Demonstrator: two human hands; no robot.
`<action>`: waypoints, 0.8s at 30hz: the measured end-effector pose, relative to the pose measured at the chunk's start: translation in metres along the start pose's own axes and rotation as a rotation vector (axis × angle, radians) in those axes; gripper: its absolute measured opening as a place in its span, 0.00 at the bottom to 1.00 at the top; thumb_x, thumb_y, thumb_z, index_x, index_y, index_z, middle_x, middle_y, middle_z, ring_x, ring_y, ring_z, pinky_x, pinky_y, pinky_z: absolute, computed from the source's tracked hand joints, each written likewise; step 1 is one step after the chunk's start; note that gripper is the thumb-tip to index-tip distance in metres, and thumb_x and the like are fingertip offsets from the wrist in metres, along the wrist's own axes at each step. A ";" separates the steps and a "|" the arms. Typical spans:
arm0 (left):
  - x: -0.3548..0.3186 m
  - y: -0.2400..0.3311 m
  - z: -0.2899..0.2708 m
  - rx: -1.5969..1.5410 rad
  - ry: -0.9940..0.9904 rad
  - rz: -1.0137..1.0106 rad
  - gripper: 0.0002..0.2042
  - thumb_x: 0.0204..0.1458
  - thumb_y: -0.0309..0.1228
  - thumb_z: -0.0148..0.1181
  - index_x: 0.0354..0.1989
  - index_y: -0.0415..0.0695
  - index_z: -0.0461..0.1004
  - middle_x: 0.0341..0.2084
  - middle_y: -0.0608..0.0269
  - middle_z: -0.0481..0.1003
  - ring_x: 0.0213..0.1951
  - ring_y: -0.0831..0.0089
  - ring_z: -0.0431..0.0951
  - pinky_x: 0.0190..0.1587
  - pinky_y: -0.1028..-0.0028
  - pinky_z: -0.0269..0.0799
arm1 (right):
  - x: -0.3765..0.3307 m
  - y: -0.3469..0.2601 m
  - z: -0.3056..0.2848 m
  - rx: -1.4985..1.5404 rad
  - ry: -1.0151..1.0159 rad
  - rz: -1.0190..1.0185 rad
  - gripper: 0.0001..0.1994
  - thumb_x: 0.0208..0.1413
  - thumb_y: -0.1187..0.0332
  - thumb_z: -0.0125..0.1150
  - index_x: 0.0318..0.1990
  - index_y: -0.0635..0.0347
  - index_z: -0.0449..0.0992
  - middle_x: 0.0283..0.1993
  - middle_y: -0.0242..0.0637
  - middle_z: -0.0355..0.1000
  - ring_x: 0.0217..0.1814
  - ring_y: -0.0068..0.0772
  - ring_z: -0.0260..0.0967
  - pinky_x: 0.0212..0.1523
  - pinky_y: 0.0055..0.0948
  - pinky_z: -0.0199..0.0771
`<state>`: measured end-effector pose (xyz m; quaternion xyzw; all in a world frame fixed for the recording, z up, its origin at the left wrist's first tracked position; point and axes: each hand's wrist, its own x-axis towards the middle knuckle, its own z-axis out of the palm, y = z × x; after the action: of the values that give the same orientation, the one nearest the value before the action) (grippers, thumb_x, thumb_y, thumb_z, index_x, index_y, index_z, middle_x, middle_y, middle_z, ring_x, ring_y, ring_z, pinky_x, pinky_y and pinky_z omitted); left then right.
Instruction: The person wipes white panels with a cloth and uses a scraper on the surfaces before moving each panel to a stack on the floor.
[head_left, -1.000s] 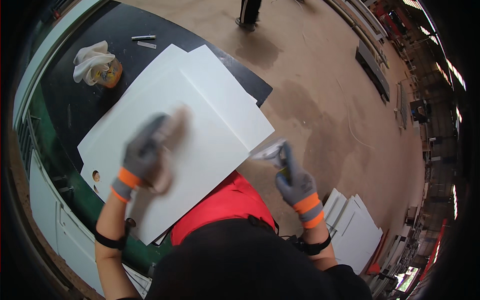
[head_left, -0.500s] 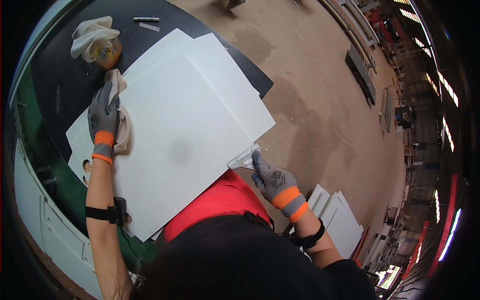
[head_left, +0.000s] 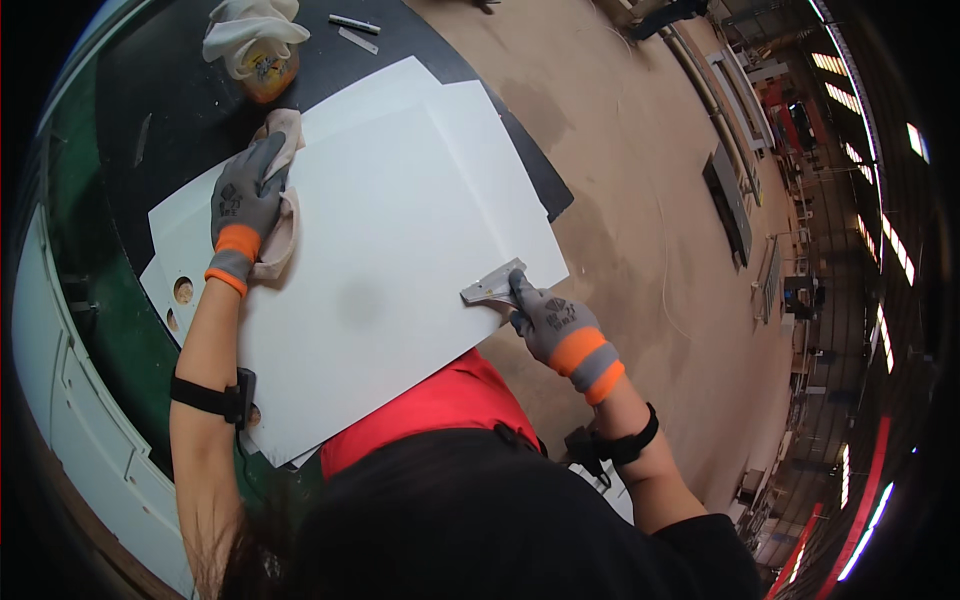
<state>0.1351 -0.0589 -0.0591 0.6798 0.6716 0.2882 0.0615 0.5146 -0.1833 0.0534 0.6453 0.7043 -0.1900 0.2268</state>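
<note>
So in the head view, the left hand [head_left: 245, 195] is palm-down over a bunched beige cloth [head_left: 285, 235] at the left side of the top white panel [head_left: 370, 230]. Can't tell if the fingers are actually closed around it, but a soft layer there probably lets the person lean on the panel without marking it. The right hand [head_left: 555, 325] is wrapped round the handle of a wide metal scraper [head_left: 492, 285], with the blade angled low over the panel's right near corner; looks like a grip for keeping the blade flat, though contact's hard to judge. The panel's on a pile on the black worktop [head_left: 180, 130], its near edge by the person's red garment [head_left: 440, 400], so easy reach I guess. Orange jar [head_left: 268, 80] with a white rag [head_left: 255, 35] over it and a marker pen [head_left: 355, 23] sit on the far side, likely parked off the panel.
</note>
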 end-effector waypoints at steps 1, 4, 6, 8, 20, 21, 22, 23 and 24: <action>0.000 -0.002 0.001 0.004 0.002 -0.002 0.21 0.52 0.29 0.54 0.57 0.51 0.72 0.50 0.56 0.74 0.52 0.56 0.72 0.58 0.63 0.66 | 0.008 -0.002 -0.004 -0.035 0.010 -0.023 0.28 0.62 0.62 0.49 0.69 0.56 0.55 0.51 0.45 0.73 0.48 0.48 0.73 0.46 0.41 0.73; 0.003 0.009 -0.001 -0.009 -0.019 -0.022 0.21 0.52 0.29 0.55 0.57 0.51 0.72 0.49 0.56 0.74 0.51 0.55 0.72 0.57 0.63 0.67 | 0.037 0.004 -0.017 -0.058 0.003 -0.077 0.30 0.62 0.60 0.47 0.70 0.57 0.51 0.52 0.47 0.73 0.49 0.50 0.74 0.46 0.46 0.74; 0.004 0.013 -0.004 -0.020 -0.036 -0.045 0.21 0.52 0.29 0.55 0.57 0.51 0.72 0.50 0.55 0.74 0.51 0.55 0.72 0.57 0.63 0.67 | 0.042 -0.008 -0.039 -0.069 -0.084 -0.024 0.30 0.62 0.60 0.46 0.70 0.56 0.51 0.52 0.46 0.73 0.49 0.50 0.75 0.44 0.49 0.75; 0.004 0.011 -0.004 0.003 -0.030 -0.020 0.21 0.51 0.28 0.55 0.56 0.50 0.72 0.49 0.54 0.74 0.51 0.55 0.72 0.57 0.63 0.67 | 0.038 -0.009 -0.040 -0.087 -0.089 -0.017 0.30 0.62 0.59 0.46 0.71 0.55 0.50 0.51 0.45 0.74 0.48 0.49 0.75 0.43 0.48 0.75; 0.003 0.007 -0.001 -0.027 0.002 0.017 0.22 0.48 0.26 0.58 0.55 0.49 0.72 0.47 0.55 0.74 0.50 0.55 0.73 0.56 0.63 0.68 | 0.045 -0.026 -0.042 -0.212 -0.122 0.024 0.29 0.62 0.62 0.45 0.71 0.53 0.51 0.55 0.43 0.69 0.50 0.44 0.75 0.43 0.47 0.77; 0.002 0.010 -0.003 -0.018 -0.002 0.005 0.22 0.48 0.26 0.58 0.56 0.49 0.72 0.48 0.55 0.74 0.50 0.55 0.73 0.56 0.64 0.68 | 0.051 -0.027 -0.044 -0.218 -0.109 0.018 0.29 0.62 0.63 0.44 0.71 0.54 0.52 0.55 0.44 0.69 0.51 0.45 0.75 0.43 0.47 0.77; 0.002 0.013 -0.005 -0.011 0.000 -0.004 0.22 0.48 0.26 0.58 0.56 0.49 0.72 0.48 0.55 0.74 0.50 0.55 0.73 0.56 0.64 0.68 | 0.057 -0.027 -0.045 -0.222 -0.110 0.007 0.29 0.62 0.63 0.44 0.71 0.54 0.52 0.55 0.44 0.69 0.51 0.45 0.75 0.43 0.47 0.77; 0.003 0.015 -0.005 -0.009 0.004 -0.004 0.23 0.48 0.27 0.58 0.56 0.50 0.72 0.48 0.55 0.74 0.51 0.55 0.73 0.57 0.64 0.68 | 0.063 -0.025 -0.045 -0.231 -0.064 -0.009 0.27 0.63 0.62 0.44 0.70 0.55 0.53 0.53 0.45 0.71 0.48 0.46 0.75 0.42 0.46 0.76; 0.002 0.015 -0.006 -0.007 0.005 -0.005 0.23 0.48 0.27 0.58 0.56 0.50 0.72 0.49 0.55 0.74 0.51 0.55 0.73 0.57 0.64 0.68 | 0.067 -0.027 -0.045 -0.238 -0.021 -0.024 0.26 0.64 0.61 0.43 0.69 0.56 0.55 0.51 0.46 0.72 0.46 0.48 0.75 0.41 0.45 0.76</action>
<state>0.1456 -0.0597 -0.0466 0.6772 0.6723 0.2923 0.0627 0.4801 -0.1050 0.0519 0.6032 0.7272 -0.1146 0.3069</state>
